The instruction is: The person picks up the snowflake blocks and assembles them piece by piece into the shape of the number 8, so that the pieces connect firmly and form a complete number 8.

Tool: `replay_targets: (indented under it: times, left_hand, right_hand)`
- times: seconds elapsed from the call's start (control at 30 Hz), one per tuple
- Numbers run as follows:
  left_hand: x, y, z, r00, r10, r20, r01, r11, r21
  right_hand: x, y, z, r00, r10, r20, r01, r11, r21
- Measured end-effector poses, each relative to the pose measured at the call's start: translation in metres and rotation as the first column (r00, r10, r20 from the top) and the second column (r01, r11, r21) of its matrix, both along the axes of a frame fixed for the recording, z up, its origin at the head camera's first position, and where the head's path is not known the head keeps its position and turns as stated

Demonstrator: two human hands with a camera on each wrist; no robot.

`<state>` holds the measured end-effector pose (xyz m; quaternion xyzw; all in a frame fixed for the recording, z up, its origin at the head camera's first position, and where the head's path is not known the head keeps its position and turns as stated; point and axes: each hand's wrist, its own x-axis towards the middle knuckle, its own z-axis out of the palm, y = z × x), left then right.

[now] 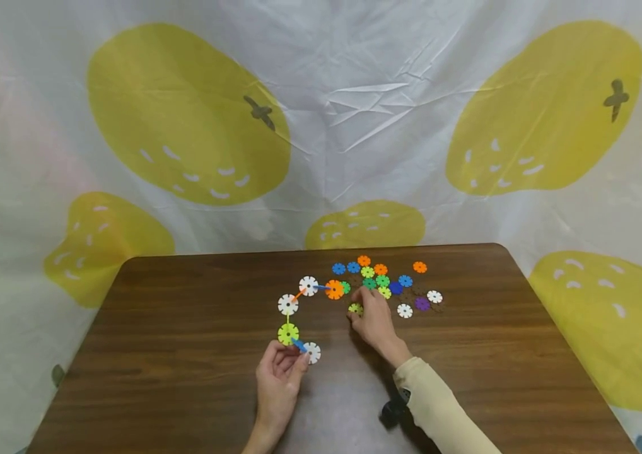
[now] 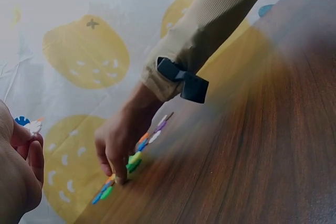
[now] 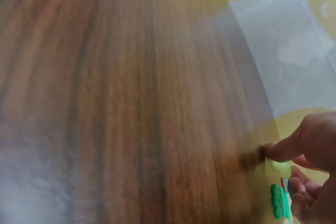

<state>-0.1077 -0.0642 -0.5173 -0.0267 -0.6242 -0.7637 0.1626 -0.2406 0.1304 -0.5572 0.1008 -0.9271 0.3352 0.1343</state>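
Note:
My left hand [image 1: 278,381] holds up a curved chain of slotted plastic snowflake discs, its fingertips and thumb pinching near a blue disc [image 1: 299,345]. A white disc [image 1: 312,353] sits at this end of the chain, beside a yellow-green disc [image 1: 288,334]. Farther along come white discs [image 1: 308,286] and an orange disc [image 1: 334,289], with blue and orange ones edge-on between. In the left wrist view my left hand [image 2: 21,166] shows only partly. My right hand [image 1: 374,318] reaches down to the tabletop, thumb and fingers around a loose yellow-green disc [image 1: 356,309].
Loose discs lie spread on the brown wooden table [image 1: 185,378] around and beyond my right hand, among them a purple disc [image 1: 422,303], a white disc [image 1: 405,311] and an orange disc [image 1: 420,267]. A patterned cloth [image 1: 321,126] hangs behind the table's far edge.

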Motion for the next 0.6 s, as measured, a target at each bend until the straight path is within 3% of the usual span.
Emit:
replay_targets:
  times: [0.23,0.43,0.53,0.6]
  left_hand:
    - [-0.002,-0.001,-0.001,1.000,0.011,0.022,-0.012,1.000,0.017]
    - [-0.006,-0.003,0.001,0.999,0.032,0.032,-0.033,0.999,0.033]
    - [-0.007,-0.004,0.003,0.999,0.031,0.035,-0.033,0.998,0.044]
    - [-0.008,-0.004,0.004,0.999,0.029,0.034,-0.031,0.998,0.056]
  right_hand:
    - [0.014,0.006,0.004,0.997,0.011,0.074,-0.007,0.999,-0.051]
    - [0.033,0.009,0.014,0.994,0.075,0.083,-0.068,0.994,-0.090]
    - [0.049,0.007,0.025,0.988,0.145,0.051,-0.133,0.974,-0.182]
    - [0.060,0.004,0.035,0.979,0.204,0.004,-0.196,0.947,-0.254]
